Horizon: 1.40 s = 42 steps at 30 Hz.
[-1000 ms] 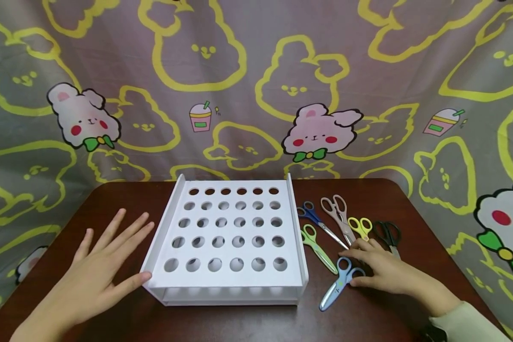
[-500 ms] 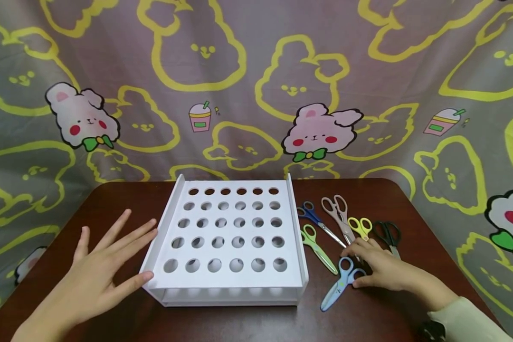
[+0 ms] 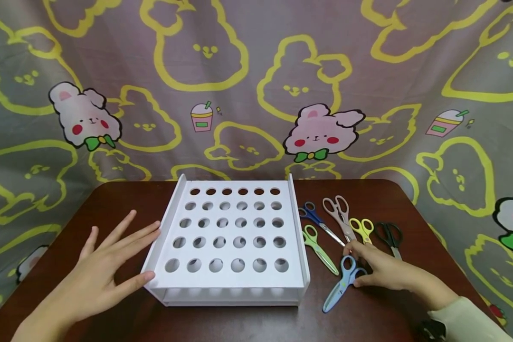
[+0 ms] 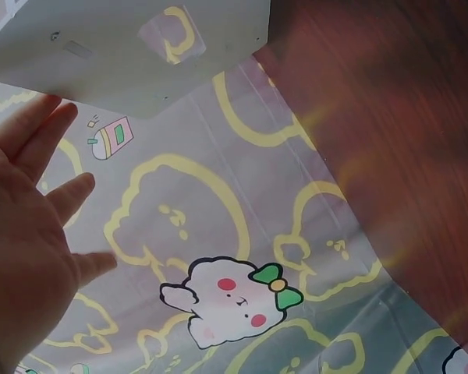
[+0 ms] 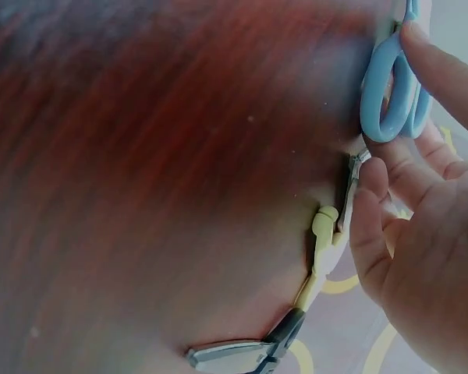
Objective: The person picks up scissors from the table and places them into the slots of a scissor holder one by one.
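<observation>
A white rack (image 3: 228,278) with rows of round holes stands mid-table in the head view. My left hand (image 3: 96,270) is spread at its left side, fingertips right at the side panel and thumb at the front corner; the left wrist view shows the fingers (image 4: 43,136) by the panel. To the rack's right lies a pair of light blue scissors (image 3: 337,293), blades toward the front. My right hand (image 3: 384,266) pinches its handle loops between thumb and fingers. The right wrist view has the thumb on a blue loop (image 5: 373,97), the other fingers partly behind it.
Around the right hand lie green scissors (image 3: 322,254), dark blue scissors (image 3: 313,216), beige scissors (image 3: 341,216), yellow scissors (image 3: 362,229) and black scissors (image 3: 389,233). A patterned curtain (image 3: 239,71) hangs behind the dark wooden table (image 3: 124,197).
The light blue scissors' loops have shifted slightly right and drawn a little closer together as my right fingers close in. My left fingers have moved slightly right, nearer the rack's side.
</observation>
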{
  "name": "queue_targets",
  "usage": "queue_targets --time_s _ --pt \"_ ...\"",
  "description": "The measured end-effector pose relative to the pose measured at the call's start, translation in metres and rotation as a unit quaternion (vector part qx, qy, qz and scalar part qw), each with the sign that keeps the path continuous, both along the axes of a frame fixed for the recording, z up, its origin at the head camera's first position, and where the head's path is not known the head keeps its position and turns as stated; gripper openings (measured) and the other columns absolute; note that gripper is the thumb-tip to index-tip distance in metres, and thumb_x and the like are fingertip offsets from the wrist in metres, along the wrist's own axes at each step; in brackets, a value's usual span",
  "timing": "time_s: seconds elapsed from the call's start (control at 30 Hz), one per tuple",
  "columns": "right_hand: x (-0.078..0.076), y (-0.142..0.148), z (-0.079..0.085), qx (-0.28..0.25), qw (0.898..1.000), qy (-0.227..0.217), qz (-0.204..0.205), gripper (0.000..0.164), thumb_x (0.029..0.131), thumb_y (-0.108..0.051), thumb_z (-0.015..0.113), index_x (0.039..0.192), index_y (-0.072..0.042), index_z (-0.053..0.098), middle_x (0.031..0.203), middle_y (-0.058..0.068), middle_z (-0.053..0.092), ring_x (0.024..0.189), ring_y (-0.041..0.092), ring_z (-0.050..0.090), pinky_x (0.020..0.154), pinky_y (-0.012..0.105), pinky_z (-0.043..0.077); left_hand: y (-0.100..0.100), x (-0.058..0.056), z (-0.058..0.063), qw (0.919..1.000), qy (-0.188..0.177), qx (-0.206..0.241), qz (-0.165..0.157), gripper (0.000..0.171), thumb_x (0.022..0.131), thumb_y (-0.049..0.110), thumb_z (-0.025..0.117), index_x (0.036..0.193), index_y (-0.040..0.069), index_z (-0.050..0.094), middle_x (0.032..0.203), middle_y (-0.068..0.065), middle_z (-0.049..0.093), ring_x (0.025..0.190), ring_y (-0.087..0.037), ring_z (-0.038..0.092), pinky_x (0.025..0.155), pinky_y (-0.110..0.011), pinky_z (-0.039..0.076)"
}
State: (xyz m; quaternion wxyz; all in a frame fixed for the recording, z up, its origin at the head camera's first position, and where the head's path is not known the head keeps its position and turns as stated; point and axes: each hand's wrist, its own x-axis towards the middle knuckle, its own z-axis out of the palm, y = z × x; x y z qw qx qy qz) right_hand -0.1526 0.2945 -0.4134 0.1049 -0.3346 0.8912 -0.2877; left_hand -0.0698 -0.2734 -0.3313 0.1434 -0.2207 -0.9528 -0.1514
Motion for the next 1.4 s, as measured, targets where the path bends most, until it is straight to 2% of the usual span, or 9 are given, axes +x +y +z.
queue_targets --time_s 0.23,0.4,0.5,0.63,0.77,0.87,1.03,1.23,1.4 --pt "-0.002 0.003 -0.002 -0.058 0.998 -0.024 0.027 0.040 0.086 -0.021 0.077 0.115 -0.011 0.051 0.097 -0.005 0.057 0.089 -0.001 0.050 0.069 0.022 0.044 0.000 0.000 0.001 0.9995 -0.025 0.014 -0.013 0.079 0.081 0.042 0.078 0.151 0.033 0.043 0.156 0.011 0.042 0.156 -0.013 0.008 0.113 -0.076 -0.001" --pt "-0.006 0.006 -0.002 -0.125 0.989 -0.044 0.071 0.024 0.090 -0.007 0.070 0.108 -0.007 0.055 0.092 0.005 0.057 0.087 -0.002 0.055 0.067 0.022 0.047 -0.001 -0.001 0.000 0.9989 -0.028 0.028 -0.026 0.079 0.081 0.038 0.079 0.151 0.031 0.043 0.156 0.010 0.043 0.155 -0.013 0.011 0.112 -0.077 0.008" --pt "-0.006 0.007 -0.001 -0.150 0.984 -0.066 0.077 0.021 0.091 -0.002 0.067 0.108 -0.004 0.056 0.093 0.005 0.057 0.088 -0.003 0.058 0.068 0.022 0.050 -0.001 -0.002 0.000 0.9985 -0.028 0.032 -0.034 0.080 0.080 0.037 0.080 0.151 0.029 0.044 0.156 0.010 0.043 0.155 -0.010 0.011 0.113 -0.075 0.011" --pt "-0.005 0.008 0.001 -0.181 0.975 -0.111 0.066 0.018 0.092 0.001 0.064 0.108 -0.001 0.056 0.095 -0.002 0.062 0.088 -0.001 0.063 0.069 0.025 0.056 -0.001 -0.003 0.002 0.9984 -0.038 0.028 -0.032 0.082 0.079 0.040 0.080 0.151 0.031 0.042 0.155 0.010 0.044 0.154 -0.006 0.011 0.113 -0.073 0.018" --pt "-0.005 0.007 0.002 -0.213 0.966 -0.137 0.053 0.017 0.093 0.003 0.062 0.109 0.005 0.057 0.096 -0.003 0.068 0.085 0.001 0.065 0.070 0.027 0.059 -0.001 -0.003 0.005 0.9982 -0.049 0.024 -0.027 0.083 0.078 0.043 0.081 0.151 0.033 0.043 0.153 0.011 0.046 0.154 -0.008 0.015 0.100 -0.074 0.031" --pt "-0.004 0.006 0.004 -0.230 0.963 -0.132 0.040 0.021 0.093 0.004 0.061 0.111 0.011 0.055 0.097 -0.003 0.071 0.084 0.000 0.065 0.069 0.026 0.058 -0.002 -0.004 0.008 0.9974 -0.059 0.030 -0.027 0.084 0.076 0.044 0.083 0.150 0.034 0.043 0.153 0.011 0.047 0.153 -0.008 0.015 0.093 -0.074 0.035" --pt "-0.001 0.004 0.005 -0.246 0.962 -0.116 0.011 0.026 0.092 0.006 0.062 0.113 0.017 0.052 0.095 -0.008 0.072 0.082 0.000 0.067 0.067 0.023 0.058 -0.003 -0.005 0.009 0.9958 -0.078 0.039 -0.026 0.084 0.076 0.045 0.083 0.150 0.035 0.044 0.154 0.012 0.046 0.153 -0.002 0.011 0.092 -0.074 0.036" --pt "0.001 0.000 0.008 -0.245 0.965 -0.085 -0.030 0.026 0.089 0.006 0.065 0.112 0.016 0.056 0.090 -0.010 0.071 0.078 0.000 0.067 0.064 0.022 0.057 -0.003 -0.005 0.007 0.9953 -0.080 0.048 -0.028 0.084 0.076 0.043 0.084 0.150 0.034 0.044 0.154 0.011 0.045 0.151 0.005 0.009 0.101 -0.070 0.034" --pt "0.004 -0.003 0.011 -0.233 0.969 -0.057 -0.066 0.025 0.088 0.006 0.067 0.112 0.011 0.061 0.087 -0.013 0.069 0.070 0.000 0.062 0.056 0.023 0.052 -0.003 -0.004 0.006 0.9950 -0.084 0.050 -0.023 0.084 0.077 0.042 0.083 0.151 0.034 0.042 0.155 0.013 0.043 0.149 0.008 0.008 0.101 -0.069 0.034"
